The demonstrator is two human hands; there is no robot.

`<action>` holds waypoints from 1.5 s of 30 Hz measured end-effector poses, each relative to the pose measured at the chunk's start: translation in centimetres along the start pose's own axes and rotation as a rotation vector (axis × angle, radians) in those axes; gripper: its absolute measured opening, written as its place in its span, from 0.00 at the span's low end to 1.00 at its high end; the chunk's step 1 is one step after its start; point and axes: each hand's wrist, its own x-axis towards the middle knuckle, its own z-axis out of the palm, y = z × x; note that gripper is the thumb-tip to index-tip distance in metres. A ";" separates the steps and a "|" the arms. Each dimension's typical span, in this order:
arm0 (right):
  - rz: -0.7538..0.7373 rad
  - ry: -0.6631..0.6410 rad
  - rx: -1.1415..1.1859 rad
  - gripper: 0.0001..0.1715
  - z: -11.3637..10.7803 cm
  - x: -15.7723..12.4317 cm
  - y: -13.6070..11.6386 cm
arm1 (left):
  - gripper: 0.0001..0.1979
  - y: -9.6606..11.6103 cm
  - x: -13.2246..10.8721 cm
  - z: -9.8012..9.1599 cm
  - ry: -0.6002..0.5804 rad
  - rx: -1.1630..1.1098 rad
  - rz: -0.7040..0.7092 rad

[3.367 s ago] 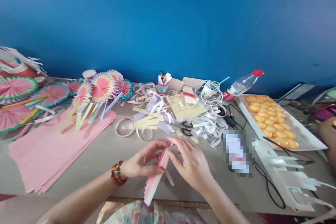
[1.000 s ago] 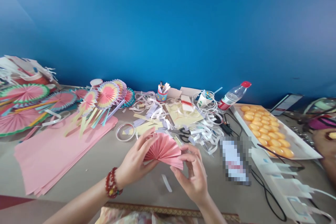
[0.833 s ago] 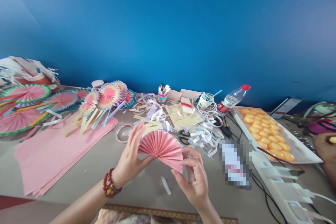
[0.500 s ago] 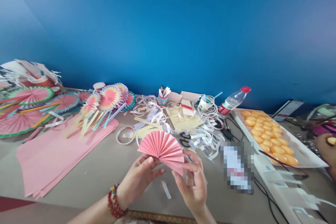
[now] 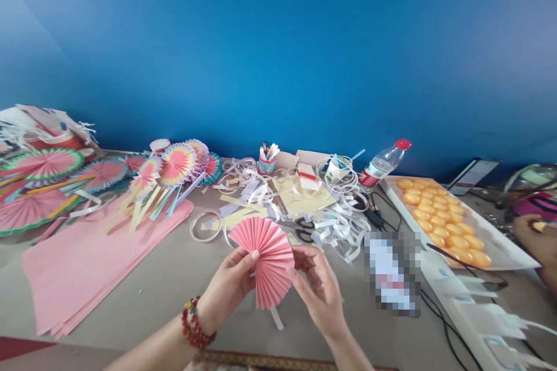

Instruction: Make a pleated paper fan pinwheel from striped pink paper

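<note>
A pleated pink paper fan (image 5: 267, 249) is spread out in front of me, its folds meeting near the left side. My left hand (image 5: 232, 278) pinches it at that meeting point, the thumb on top. Its right edge is held between the thumb and fingers of my right hand (image 5: 315, 284). Under the fan's lower edge a narrow white paper strip (image 5: 277, 319) lies on the table. Just behind the fan are a roll of tape (image 5: 206, 226) and scissors (image 5: 304, 231), partly covered by paper scraps.
Pink paper sheets (image 5: 96, 261) and finished paper fans (image 5: 178, 163) lie at left. White paper strips (image 5: 342, 223) are heaped behind my hands. At right are a bottle (image 5: 385, 163), a tray (image 5: 517, 255) of orange-yellow ovals, a power strip (image 5: 461, 322) with cables, and another person's hand (image 5: 535, 240).
The fan has opened wider and turned, its right side swinging downward. My left thumb has moved onto its folded centre, while my right hand stays at the right edge.
</note>
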 end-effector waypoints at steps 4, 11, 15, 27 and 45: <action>0.070 0.044 -0.039 0.12 -0.1 0.7 0.0 | 0.14 0.4 -0.2 -0.3 -0.042 0.092 -0.067; 0.169 -0.037 -0.001 0.11 -0.5 1.8 -0.3 | 0.14 0.4 -0.5 -1.2 -0.101 0.188 -0.147; 0.165 -0.076 0.018 0.12 -0.4 1.2 0.2 | 0.17 1.0 -0.7 -1.8 -0.096 0.228 -0.110; 0.009 -0.346 -0.599 0.06 -2.1 1.0 1.6 | 0.37 2.3 -4.5 -9.8 0.145 0.674 0.165; -0.335 -0.607 -1.013 0.11 6.1 7.2 3.9 | 0.39 1.9 -6.2 -9.1 0.293 1.238 0.367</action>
